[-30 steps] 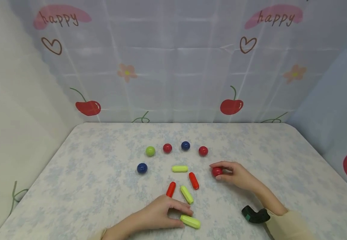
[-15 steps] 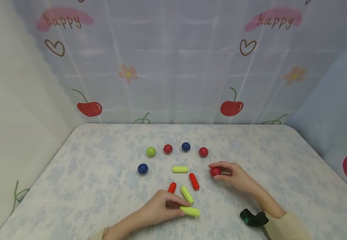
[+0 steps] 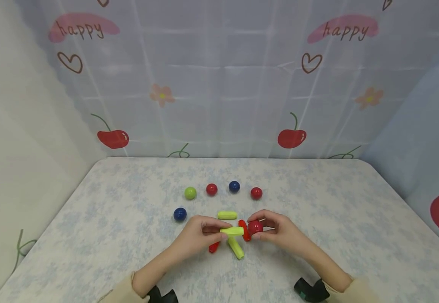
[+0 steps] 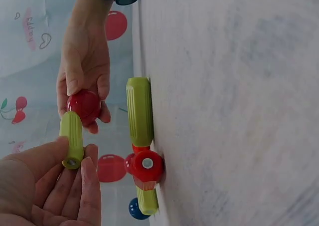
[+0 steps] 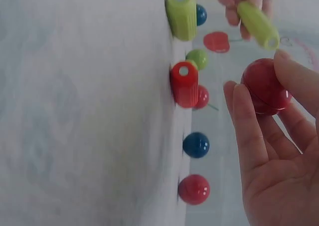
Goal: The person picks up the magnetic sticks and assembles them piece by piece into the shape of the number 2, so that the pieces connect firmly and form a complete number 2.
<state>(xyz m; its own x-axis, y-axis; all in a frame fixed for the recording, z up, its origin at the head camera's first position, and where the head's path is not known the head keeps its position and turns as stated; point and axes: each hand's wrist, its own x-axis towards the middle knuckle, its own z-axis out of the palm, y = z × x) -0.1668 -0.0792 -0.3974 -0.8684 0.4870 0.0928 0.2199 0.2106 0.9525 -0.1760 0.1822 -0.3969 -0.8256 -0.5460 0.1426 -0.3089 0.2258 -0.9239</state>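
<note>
My left hand point(image 3: 203, 232) pinches a yellow-green ribbed rod point(image 3: 232, 231) between thumb and fingers, lifted above the table. A light dot marks the rod's end in the right wrist view. Close by on the right, my right hand point(image 3: 280, 227) holds a glossy red ball point(image 3: 255, 227) at its fingertips, also raised. In the head view a small gap parts rod and ball. Beneath the hands lie a yellow-green rod point(image 3: 236, 248), a red rod point(image 3: 242, 225) and another red rod point(image 3: 213, 247) partly covered by my left hand. A further yellow-green rod point(image 3: 227, 215) lies just behind.
An arc of balls stands farther back: a blue ball point(image 3: 180, 214), a green ball point(image 3: 190, 193), a red ball point(image 3: 212, 189), a second blue ball point(image 3: 234, 187) and another red ball point(image 3: 256, 193). A printed curtain point(image 3: 219, 97) hangs behind the table point(image 3: 90, 235).
My left hand has picked up the yellow-green rod from the near side and carried it up and forward. My right hand has brought the red ball leftward, so the two pieces are now close together.
</note>
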